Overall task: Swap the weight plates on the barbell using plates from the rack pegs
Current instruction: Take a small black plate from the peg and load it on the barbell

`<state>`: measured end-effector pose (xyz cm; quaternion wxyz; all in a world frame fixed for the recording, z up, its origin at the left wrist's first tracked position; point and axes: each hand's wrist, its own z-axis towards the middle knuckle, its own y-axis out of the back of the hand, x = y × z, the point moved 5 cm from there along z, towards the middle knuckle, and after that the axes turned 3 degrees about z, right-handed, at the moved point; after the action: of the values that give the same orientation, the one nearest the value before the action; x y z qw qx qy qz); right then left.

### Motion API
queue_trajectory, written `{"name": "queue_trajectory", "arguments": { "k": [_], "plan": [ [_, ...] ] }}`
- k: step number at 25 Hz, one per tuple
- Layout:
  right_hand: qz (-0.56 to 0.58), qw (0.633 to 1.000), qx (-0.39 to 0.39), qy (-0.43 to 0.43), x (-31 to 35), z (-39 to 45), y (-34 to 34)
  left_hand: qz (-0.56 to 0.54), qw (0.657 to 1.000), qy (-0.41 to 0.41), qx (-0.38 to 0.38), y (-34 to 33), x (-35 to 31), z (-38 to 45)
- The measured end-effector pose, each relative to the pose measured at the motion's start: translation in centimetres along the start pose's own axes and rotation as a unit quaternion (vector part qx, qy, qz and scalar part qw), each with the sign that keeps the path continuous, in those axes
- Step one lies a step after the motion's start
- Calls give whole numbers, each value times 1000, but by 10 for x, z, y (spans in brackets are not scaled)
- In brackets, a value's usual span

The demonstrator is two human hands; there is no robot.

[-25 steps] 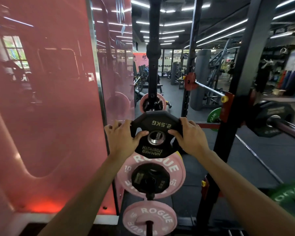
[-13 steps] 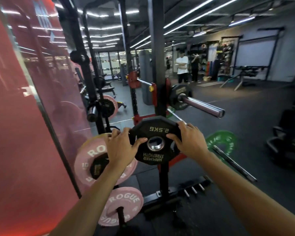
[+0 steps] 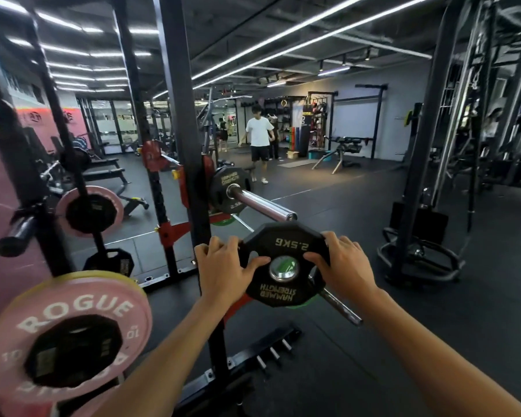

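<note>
Gripping 2.5 kg plate (image 3: 284, 264) by both edges: left hand (image 3: 223, 267) and right hand (image 3: 343, 266) curled round rim. Bar sleeve (image 3: 260, 205) just beyond, slightly left, axis running near-right; bore needs lining up with sleeve end. Right hand marginally nearer.

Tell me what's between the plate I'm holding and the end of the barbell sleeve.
Nothing: in the head view, only bare floor shows between the held 2.5 kg plate and the barbell sleeve tip.

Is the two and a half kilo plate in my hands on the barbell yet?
Off. The 2.5KG plate is held by the left hand and right hand, below the barbell sleeve; green shows through its hole.
</note>
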<state>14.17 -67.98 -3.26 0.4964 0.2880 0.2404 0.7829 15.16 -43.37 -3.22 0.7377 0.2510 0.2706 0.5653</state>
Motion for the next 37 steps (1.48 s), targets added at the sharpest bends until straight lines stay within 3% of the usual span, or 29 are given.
{"name": "queue_trajectory", "arguments": {
  "k": [7,10,17,20,29,37],
  "plan": [
    [-18,1000,2,0,-92,47,-22,13,999,19,39,-86,-45,53],
    [11,999,22,21,-114,71,-42,18,999,38,13,-101,-51,67],
    [104,987,67,99,-122,142,-86,98,987,119,-40,-95,-47,95],
    [124,981,81,124,-122,161,-98,130,978,159,-23,-97,-43,101],
    [181,970,75,141,-136,171,-124,141,970,190,-59,-101,-62,94],
    [190,971,83,122,-137,171,-136,166,960,225,-28,-99,-73,96]
  ]
}}
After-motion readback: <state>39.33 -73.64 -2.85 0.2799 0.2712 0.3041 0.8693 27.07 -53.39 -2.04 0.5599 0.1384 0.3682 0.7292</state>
